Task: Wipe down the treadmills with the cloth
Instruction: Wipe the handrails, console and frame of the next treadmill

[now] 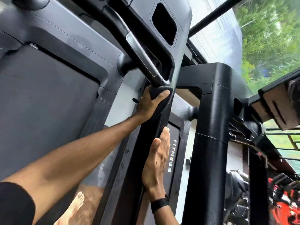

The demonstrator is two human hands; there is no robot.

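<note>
Two treadmills stood side by side in a steeply tilted view, both dark grey and black. The nearer treadmill filled the left of the scene, with a grey console, a dark running belt and a black handrail with a silver grip plate crossing diagonally. The second treadmill stood to its right, its thick black upright glossy, and a belt between them bore the word FITNESS in pale letters. The cloth was dark, almost black, bunched at the lower end of the handrail where it met the black side post, with a fold trailing down the post. Your left hand reached up from the lower left, arm extended, fingers and thumb curled around the cloth and clamping it against the rail end. Your right hand, a black band at its wrist, lay lower on the same post, fingers straight and together, palm pressed flat, gripping nothing. A bare foot showed at the bottom edge.
</note>
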